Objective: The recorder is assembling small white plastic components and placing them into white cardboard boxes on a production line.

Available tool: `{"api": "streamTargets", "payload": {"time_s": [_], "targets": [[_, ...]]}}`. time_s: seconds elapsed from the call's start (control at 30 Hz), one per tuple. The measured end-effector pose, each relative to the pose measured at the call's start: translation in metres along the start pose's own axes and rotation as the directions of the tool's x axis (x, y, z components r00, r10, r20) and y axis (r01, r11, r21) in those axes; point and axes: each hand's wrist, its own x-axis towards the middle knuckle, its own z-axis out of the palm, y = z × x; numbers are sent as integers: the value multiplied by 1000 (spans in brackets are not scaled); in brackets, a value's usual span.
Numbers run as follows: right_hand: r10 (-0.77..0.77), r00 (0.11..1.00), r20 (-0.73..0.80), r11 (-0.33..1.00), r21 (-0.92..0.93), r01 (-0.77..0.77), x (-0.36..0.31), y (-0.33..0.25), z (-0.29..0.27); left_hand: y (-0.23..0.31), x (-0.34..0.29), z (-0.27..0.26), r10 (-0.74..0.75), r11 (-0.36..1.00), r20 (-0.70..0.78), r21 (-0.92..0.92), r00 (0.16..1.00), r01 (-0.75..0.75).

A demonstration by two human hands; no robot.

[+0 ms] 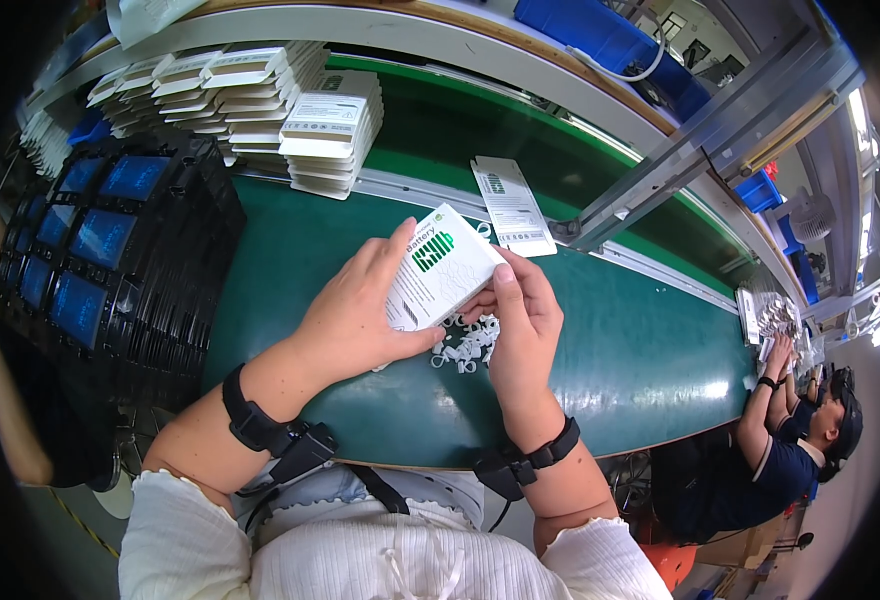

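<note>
Between my two hands I hold a small white carton (447, 268) with green print, tilted above the green tabletop. My left hand (360, 305) grips its left side, fingers along the upper edge and thumb at the lower edge. At the carton's right end, my right hand (522, 325) pinches it with thumb and fingers; some fingertips are hidden behind it. Beneath the carton and my right hand lies a pile of small white looped pieces (468, 345). Just beyond the carton, a flattened white carton (514, 208) rests on the table.
Stacks of flat white cartons (325, 135) stand at the back left. Black trays with blue-faced items (105, 235) are piled at the left. A metal post (680, 170) rises at the back right. Another person (770, 450) works at the table's far right.
</note>
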Motion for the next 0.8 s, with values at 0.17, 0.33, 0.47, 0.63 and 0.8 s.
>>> {"api": "streamTargets", "payload": {"time_s": [0.17, 0.33, 0.47, 0.63, 0.8], "targets": [[13, 998, -61, 1000, 24, -12, -1, 2, 0, -3, -1, 3, 70, 997, -40, 14, 997, -70], [-16, 995, -94, 1000, 25, 19, -1, 4, -2, 0, -3, 4, 70, 993, -5, 94, 998, -69], [5, 995, -101, 1000, 0, -5, 1, 5, -4, 2, -5, 5, 115, 977, -55, 189, 992, -102], [1, 995, -99, 1000, -26, -3, 1, 3, -3, 1, -5, 7, 96, 983, -41, 161, 995, -88], [27, 996, -85, 999, -20, -28, 3, 4, -8, 2, -5, 6, 109, 981, -34, 167, 993, -102]]}}
